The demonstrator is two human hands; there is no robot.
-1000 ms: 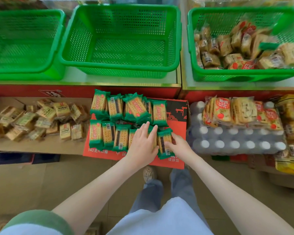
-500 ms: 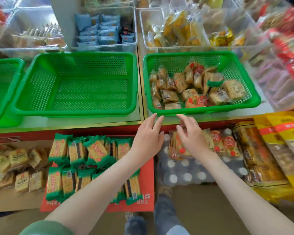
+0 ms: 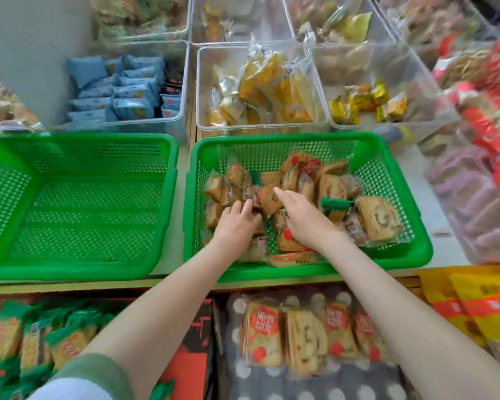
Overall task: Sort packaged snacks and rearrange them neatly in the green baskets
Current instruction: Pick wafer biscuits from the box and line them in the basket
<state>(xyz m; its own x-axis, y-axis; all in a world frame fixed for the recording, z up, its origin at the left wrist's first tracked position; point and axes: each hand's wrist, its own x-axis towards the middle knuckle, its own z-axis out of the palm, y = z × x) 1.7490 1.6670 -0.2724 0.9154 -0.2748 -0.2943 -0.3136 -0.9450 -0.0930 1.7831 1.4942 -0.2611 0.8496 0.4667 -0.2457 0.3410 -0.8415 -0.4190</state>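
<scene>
Two green baskets stand side by side on the shelf. The left basket (image 3: 168, 157) holds nothing. The right basket (image 3: 300, 140) holds a loose heap of brown cake packets (image 3: 329, 186) and a larger swirl bread packet (image 3: 377, 217). Both my hands are inside the right basket. My left hand (image 3: 237, 223) has its fingers curled over a small brown packet (image 3: 247, 197) at the heap's left side. Beside it, my right hand (image 3: 303, 215) lies flat with straight fingers touching the packets in the middle.
Clear bins behind the baskets hold blue packets (image 3: 122, 90) and yellow packets (image 3: 272, 88). Below the shelf lie green-wrapped crackers (image 3: 41, 336), bread slice packets (image 3: 295, 336) on a bottle pack, and yellow bags (image 3: 479, 301). A green plastic piece (image 3: 337, 203) lies among the cakes.
Both hands left the green cracker packets below, rose past the shelf edge and reached into the right basket. The view tilted upward with them.
</scene>
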